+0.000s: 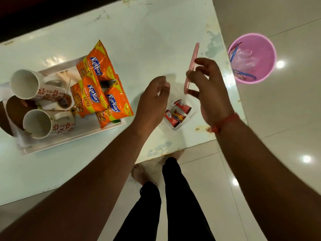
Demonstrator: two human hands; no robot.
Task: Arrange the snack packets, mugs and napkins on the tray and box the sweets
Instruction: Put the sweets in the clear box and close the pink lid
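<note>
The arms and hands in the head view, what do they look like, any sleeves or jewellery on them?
Both forearms are bare, with no sleeves showing anywhere in the frame. The right hand has a red thread band tied around its wrist. The left hand shows no band, watch or ring that can be made out. No gloves on either.

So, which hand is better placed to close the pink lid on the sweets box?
Right hand: it already holds the pink lid just above the box; the left hand is empty.
</note>
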